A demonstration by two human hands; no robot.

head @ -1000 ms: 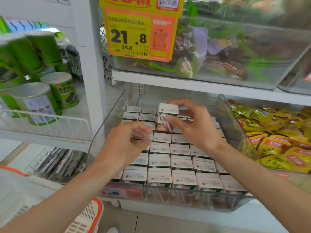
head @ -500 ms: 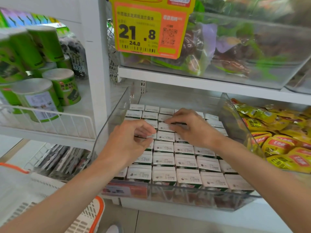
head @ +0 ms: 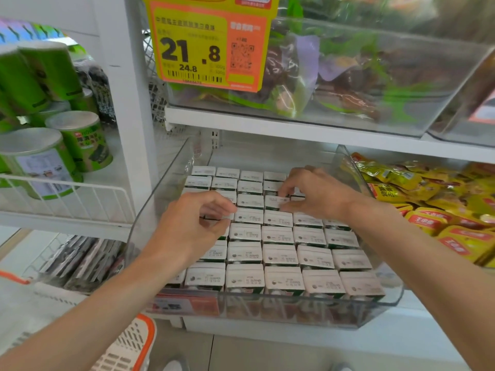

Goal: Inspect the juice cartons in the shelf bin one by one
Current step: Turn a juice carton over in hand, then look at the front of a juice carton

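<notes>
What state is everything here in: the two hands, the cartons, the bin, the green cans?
Right hand: pinches one carton, which sits in its row.
Left hand: fingers curled at a left-column carton; hold unclear.
Juice cartons: upright, packed in rows.
Shelf bin: nearly full.
Green canisters: lidded, front ones upright.

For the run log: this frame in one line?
left hand: curled over cartons, grip unclear | right hand: pinches carton | bin: no carton raised
</notes>
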